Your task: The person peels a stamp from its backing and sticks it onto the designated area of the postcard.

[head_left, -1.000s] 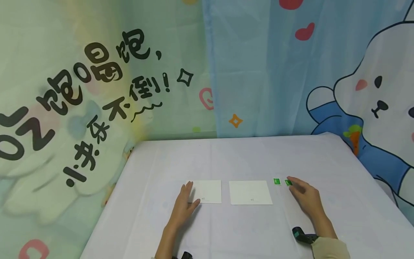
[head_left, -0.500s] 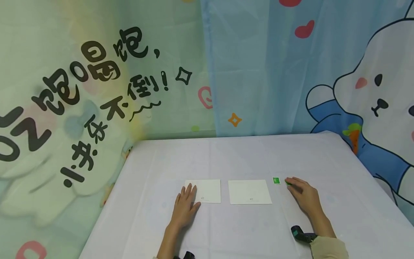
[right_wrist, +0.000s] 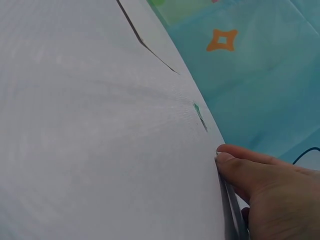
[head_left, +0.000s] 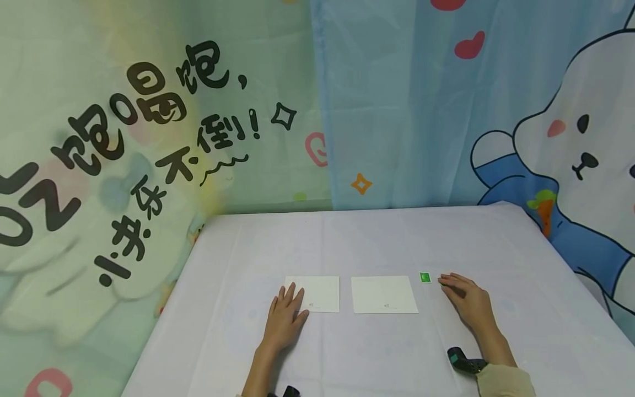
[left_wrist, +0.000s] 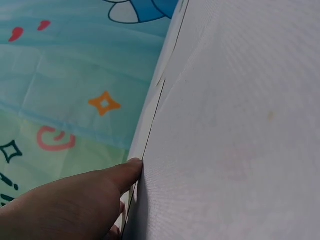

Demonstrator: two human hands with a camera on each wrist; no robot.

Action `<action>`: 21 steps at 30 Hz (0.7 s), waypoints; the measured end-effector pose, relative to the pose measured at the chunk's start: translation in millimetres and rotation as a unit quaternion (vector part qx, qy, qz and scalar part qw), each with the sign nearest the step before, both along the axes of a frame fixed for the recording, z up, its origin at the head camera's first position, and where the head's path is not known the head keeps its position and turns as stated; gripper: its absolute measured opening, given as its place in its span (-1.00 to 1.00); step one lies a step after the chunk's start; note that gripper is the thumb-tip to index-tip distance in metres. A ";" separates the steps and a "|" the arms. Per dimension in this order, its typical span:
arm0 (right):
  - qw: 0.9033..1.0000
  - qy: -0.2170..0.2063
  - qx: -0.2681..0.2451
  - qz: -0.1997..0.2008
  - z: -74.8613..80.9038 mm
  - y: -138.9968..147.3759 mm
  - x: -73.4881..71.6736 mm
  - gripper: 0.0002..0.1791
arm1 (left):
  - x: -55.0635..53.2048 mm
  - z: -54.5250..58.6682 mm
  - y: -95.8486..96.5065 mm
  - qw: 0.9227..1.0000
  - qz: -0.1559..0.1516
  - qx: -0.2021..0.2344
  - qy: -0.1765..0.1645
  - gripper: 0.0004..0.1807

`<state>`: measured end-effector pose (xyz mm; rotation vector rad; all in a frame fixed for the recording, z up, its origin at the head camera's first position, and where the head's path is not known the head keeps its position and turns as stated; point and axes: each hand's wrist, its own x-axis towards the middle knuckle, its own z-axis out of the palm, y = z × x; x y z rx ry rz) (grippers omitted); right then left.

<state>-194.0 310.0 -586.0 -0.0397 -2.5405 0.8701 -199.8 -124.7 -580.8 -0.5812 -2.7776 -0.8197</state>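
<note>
My left hand (head_left: 284,324) lies with straight fingers on the left part of a white card (head_left: 321,295). In the left wrist view the thumb of that hand (left_wrist: 75,200) touches the card's near edge (left_wrist: 148,127). A second white card (head_left: 384,295) lies just to the right. Beside it is a small green stamp (head_left: 425,278) with a white border, lying flat. Thumb and fingertips of my right hand (head_left: 468,303) pinch another green stamp, of which only a sliver (head_left: 440,280) shows. In the right wrist view, the fingers of this hand (right_wrist: 275,190) cover most of it.
A white cloth (head_left: 377,358) covers the table. Behind the table hangs a printed curtain (head_left: 387,121) with letters and a cartoon bear. A black device (head_left: 465,361) is strapped at my right wrist, and another (head_left: 291,391) at my left wrist.
My right fingers have closed on the right-hand green stamp, which now is nearly hidden. My left hand has shifted slightly right, its fingers further onto the card.
</note>
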 end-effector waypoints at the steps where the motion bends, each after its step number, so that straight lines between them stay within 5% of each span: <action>1: 1.000 -0.001 -0.001 0.001 -0.2 0.3 0.2 -0.79 | 0.0 -0.1 0.1 1.000 0.000 0.000 0.005 -0.45; 21: 0.999 -0.019 -0.005 -0.031 6.3 -7.0 13.6 -0.80 | 1.5 8.5 1.8 0.998 0.019 -0.006 -0.065 -0.43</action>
